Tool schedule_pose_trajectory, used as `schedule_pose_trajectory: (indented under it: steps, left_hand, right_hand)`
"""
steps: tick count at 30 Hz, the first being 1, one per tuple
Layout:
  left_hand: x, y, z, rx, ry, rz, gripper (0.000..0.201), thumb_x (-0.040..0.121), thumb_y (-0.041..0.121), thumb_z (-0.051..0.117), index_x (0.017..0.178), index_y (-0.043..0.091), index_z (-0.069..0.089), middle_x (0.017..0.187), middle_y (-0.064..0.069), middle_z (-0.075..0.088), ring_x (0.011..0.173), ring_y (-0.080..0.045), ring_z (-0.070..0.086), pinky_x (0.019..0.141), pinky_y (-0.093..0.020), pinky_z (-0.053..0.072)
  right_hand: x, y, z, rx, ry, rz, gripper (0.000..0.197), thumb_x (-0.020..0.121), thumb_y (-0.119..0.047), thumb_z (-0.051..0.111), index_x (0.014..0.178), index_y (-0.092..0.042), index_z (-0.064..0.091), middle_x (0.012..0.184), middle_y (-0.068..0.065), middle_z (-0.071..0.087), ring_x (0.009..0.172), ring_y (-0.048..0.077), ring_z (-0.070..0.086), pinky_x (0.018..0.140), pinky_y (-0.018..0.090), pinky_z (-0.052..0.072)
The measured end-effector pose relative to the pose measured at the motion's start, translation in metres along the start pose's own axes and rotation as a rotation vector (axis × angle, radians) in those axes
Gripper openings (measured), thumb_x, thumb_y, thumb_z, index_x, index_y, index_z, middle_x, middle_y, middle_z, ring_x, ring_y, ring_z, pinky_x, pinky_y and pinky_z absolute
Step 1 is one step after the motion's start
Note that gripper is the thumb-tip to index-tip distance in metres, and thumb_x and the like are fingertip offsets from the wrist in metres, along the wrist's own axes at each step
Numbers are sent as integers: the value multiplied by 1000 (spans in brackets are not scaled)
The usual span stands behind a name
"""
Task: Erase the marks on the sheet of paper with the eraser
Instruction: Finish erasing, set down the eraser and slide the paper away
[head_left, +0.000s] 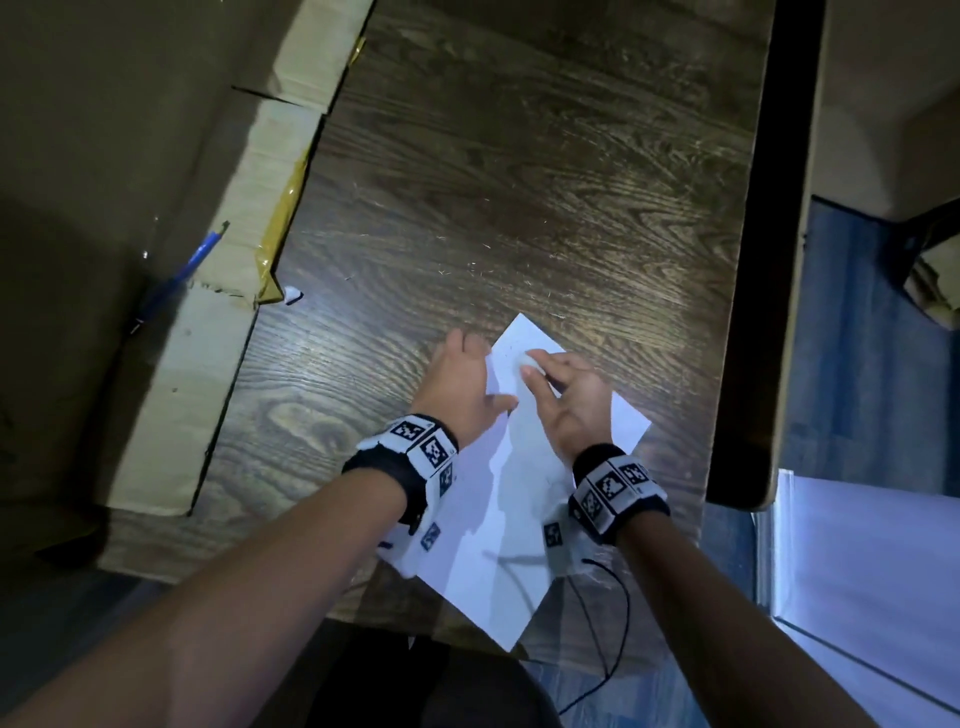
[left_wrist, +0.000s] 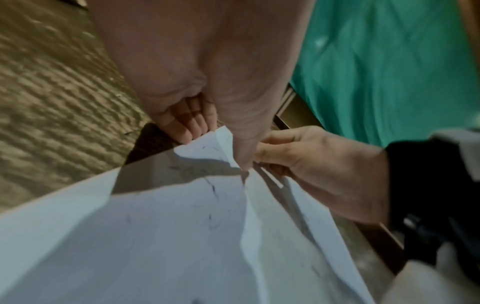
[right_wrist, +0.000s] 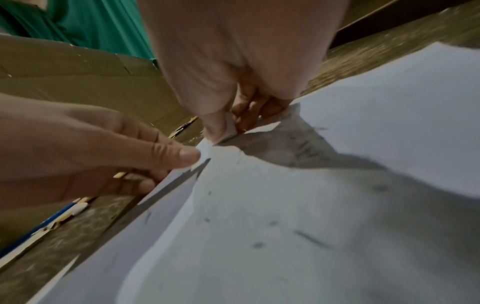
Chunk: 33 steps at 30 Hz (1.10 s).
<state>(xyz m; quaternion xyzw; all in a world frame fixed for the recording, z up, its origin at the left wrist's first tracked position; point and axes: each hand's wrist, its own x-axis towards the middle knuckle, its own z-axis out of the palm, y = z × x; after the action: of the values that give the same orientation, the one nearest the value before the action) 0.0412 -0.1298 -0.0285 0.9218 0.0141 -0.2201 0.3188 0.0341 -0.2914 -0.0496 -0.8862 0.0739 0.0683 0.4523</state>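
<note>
A white sheet of paper (head_left: 483, 545) lies askew on the dark wooden table (head_left: 519, 182), with faint pencil marks (right_wrist: 311, 238) on it. My left hand (head_left: 462, 384) presses on its left edge, thumb (left_wrist: 241, 156) down on the sheet, which buckles up beside it. My right hand (head_left: 566, 395) pinches a small white eraser (right_wrist: 230, 127) between thumb and fingers, its tip touching the paper near the far corner, right beside the left thumb. In the head view the eraser (head_left: 527, 364) shows as a pale blur at the fingertips.
An open cardboard box (head_left: 218, 312) stands along the table's left side with a blue pen (head_left: 182, 275) in it. The table's dark right edge (head_left: 753, 260) drops to a blue floor. A thin black cable (head_left: 618, 623) hangs off the near edge.
</note>
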Motion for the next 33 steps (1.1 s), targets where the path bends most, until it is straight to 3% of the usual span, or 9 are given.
schedule_pose_trajectory:
  steps: [3, 7, 10, 12, 16, 21, 26, 30, 33]
  left_hand:
    - [5, 4, -9, -135, 46, -122, 18, 92, 22, 69, 96, 5, 67, 100, -12, 66, 96, -28, 63, 78, -29, 44]
    - [7, 0, -17, -201, 14, -165, 18, 88, 27, 74, 90, 12, 63, 69, -1, 64, 75, -23, 63, 66, -30, 46]
    - [4, 1, -13, -78, -4, -143, 36, 82, 39, 79, 94, 15, 56, 79, -3, 63, 84, -26, 63, 71, -34, 49]
    - [2, 8, -7, 106, 23, -81, 39, 87, 44, 74, 95, 9, 60, 104, -10, 62, 105, -30, 57, 87, -37, 48]
    - [-7, 28, 9, 272, 49, -82, 51, 99, 43, 57, 128, 1, 58, 139, -16, 43, 130, -32, 35, 108, -36, 32]
    - [-5, 28, 8, -34, -10, -157, 18, 100, 17, 59, 106, 3, 68, 115, -18, 66, 106, -31, 63, 89, -36, 50]
    - [-8, -10, -26, -195, 101, -233, 15, 92, 10, 66, 82, 15, 59, 90, -15, 72, 89, -33, 67, 83, -35, 54]
    - [-19, -46, -44, -171, 175, -178, 26, 92, 8, 68, 107, 12, 47, 90, -9, 64, 85, -31, 64, 71, -39, 51]
    - [-29, -60, -49, 90, 225, 24, 51, 89, 9, 71, 134, 13, 47, 132, -8, 49, 113, -30, 55, 85, -43, 52]
  right_hand:
    - [11, -15, 7, 54, -100, 28, 21, 89, -21, 69, 109, -15, 74, 105, -7, 65, 99, 8, 64, 92, 23, 50]
    - [21, -28, 11, 134, -187, 19, 18, 88, -23, 71, 105, -20, 75, 101, -3, 70, 95, 9, 66, 91, 31, 52]
    - [20, -29, 8, 176, -80, 52, 20, 88, -27, 70, 106, -20, 75, 100, -3, 72, 92, 11, 66, 87, 32, 54]
    - [11, -22, 2, 93, 92, 92, 24, 90, -27, 67, 110, -16, 73, 107, -2, 71, 88, 8, 65, 84, 19, 52]
    - [-19, -1, -14, -28, 309, 282, 31, 93, -38, 60, 118, -21, 70, 118, -5, 65, 98, 7, 60, 85, 12, 40]
    - [-26, 4, -14, 41, 160, 176, 23, 90, -34, 66, 109, -23, 73, 100, -11, 66, 90, 5, 62, 88, 22, 50]
    - [-13, -11, -3, 79, 134, 107, 27, 88, -31, 69, 110, -15, 73, 85, -7, 62, 74, 6, 59, 74, 15, 48]
    - [-15, -23, 6, -114, -88, -48, 18, 90, -31, 66, 101, -19, 73, 86, -1, 60, 79, 13, 58, 77, 28, 50]
    - [-19, -23, 17, -129, -148, -122, 16, 93, -26, 63, 102, -19, 73, 91, 0, 57, 87, 13, 60, 83, 33, 51]
